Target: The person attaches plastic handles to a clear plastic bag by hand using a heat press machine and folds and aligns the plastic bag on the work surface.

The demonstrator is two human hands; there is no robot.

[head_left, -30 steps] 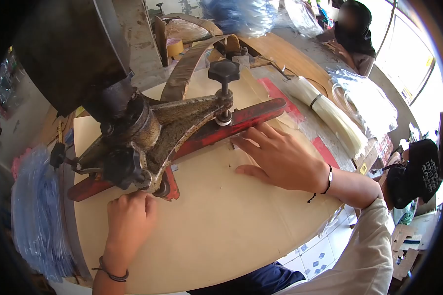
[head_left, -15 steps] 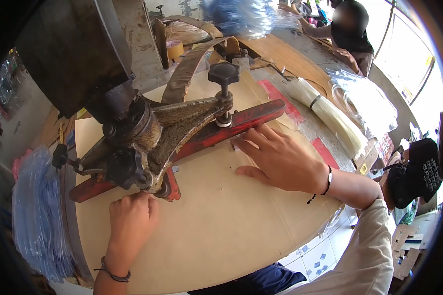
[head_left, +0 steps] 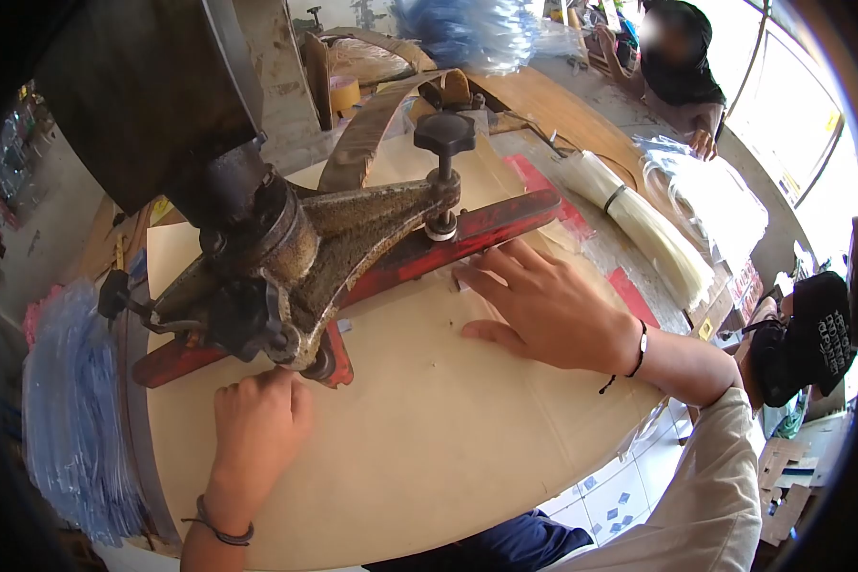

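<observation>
My left hand [head_left: 260, 419] rests on the cream sheet [head_left: 429, 458] that covers the work table, just below the front end of the red metal bar. Its fingers are curled, and their tips are hidden, so what they hold, if anything, does not show. With fingers spread, my right hand [head_left: 558, 310] lies on the same sheet, fingertips by the right part of the long red bar [head_left: 486, 226]. That bar belongs to a heavy machine head with a worn metal bracket [head_left: 353, 248] and a black star knob [head_left: 444, 133]. A small clear piece shows near my right fingertips.
Bundled clear-blue plastic strips [head_left: 76, 419] hang at the left. A tied bundle of pale strands [head_left: 648, 224] lies at the right, near red pieces [head_left: 631, 296]. A curved brown strip [head_left: 362, 143] rises behind the bracket. A co-worker [head_left: 677, 57] is at the far right.
My hands keep nearly the same places. The view has shifted very slightly. At the back, the co-worker's arms and hands have moved.
</observation>
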